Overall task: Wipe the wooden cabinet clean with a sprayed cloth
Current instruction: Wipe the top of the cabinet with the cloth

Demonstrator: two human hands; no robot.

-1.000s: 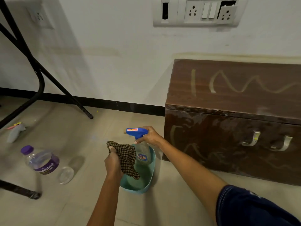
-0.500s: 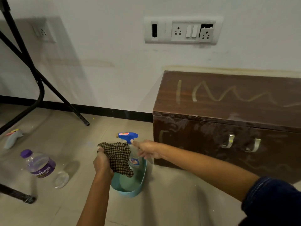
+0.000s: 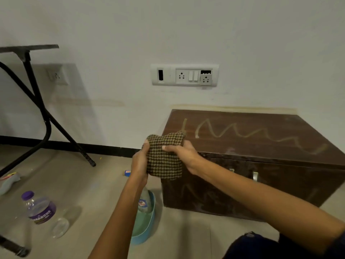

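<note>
Left hand and right hand — both clamped on checked cloth | wooden cabinet just behind hands — spray bottle in basin below left hand

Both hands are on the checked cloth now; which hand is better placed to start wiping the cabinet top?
Right, probably. The right hand grips the checked cloth over the wooden cabinet edge; the left hand holds it out over the floor.

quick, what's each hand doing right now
Left hand: closed on the cloth.
Right hand: also gripping the cloth, fingers over its top edge.
</note>
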